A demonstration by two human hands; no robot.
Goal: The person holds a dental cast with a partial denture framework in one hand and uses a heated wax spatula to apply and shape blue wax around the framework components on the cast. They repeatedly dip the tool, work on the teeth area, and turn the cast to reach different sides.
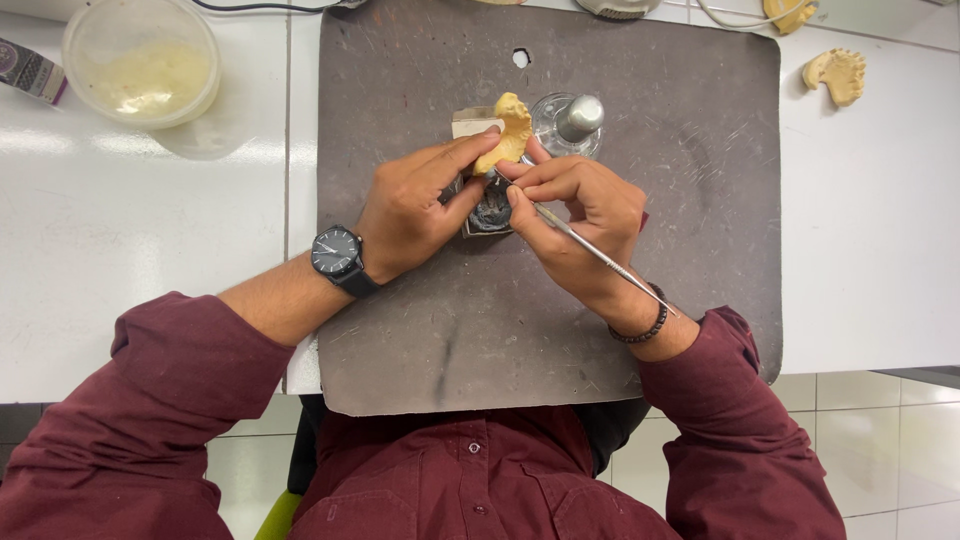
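The left hand pinches a yellow cast above the middle of a grey mat, while the right hand grips a thin metal tool pen-fashion, its tip at the cast. Just behind the cast stands a glass jar, under the hands a small dark block. A tub sits far left, another cast far right on the white table.

My mat sits on the bench. I've got the cast over the mat's far middle, jar just right of it. Tub is far left off the mat, another cast far right.
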